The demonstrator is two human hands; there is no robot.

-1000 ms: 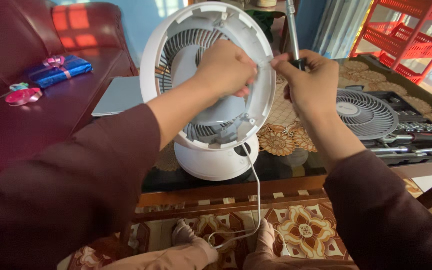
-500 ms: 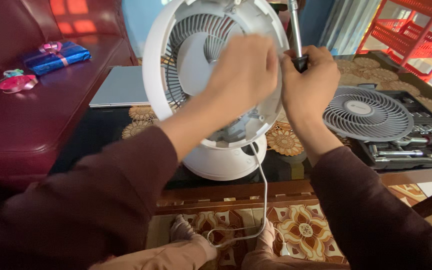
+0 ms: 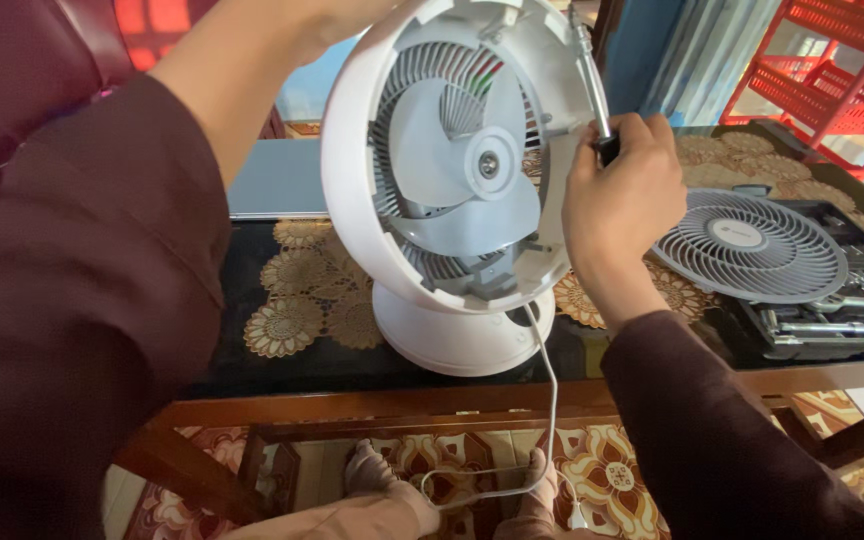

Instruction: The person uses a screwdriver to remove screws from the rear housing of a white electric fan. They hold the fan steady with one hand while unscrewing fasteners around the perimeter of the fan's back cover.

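Near to far, relative to the white desk fan [image 3: 452, 190], which stands on the glass-topped table [image 3: 282, 365] with its front open. The power cord [image 3: 550, 400] hangs below it. The right hand [image 3: 620, 205], beside its right rim, grips a screwdriver [image 3: 592, 85] angled at the upper rim. The removed front grille [image 3: 747, 245] lies right, on a tool case [image 3: 832, 325]. The left hand is out of view above. Step judged: working a rim screw; steady tip alignment is needed next.

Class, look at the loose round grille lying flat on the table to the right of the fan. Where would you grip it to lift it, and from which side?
Grip the grille at its outer rim, on the near left edge, coming from above. It lies flat, partly on the tool case, so the thin ribs would likely bend, while the rim looks solid. The left side is free; the right hand, holding a screwdriver at the fan, is closest.
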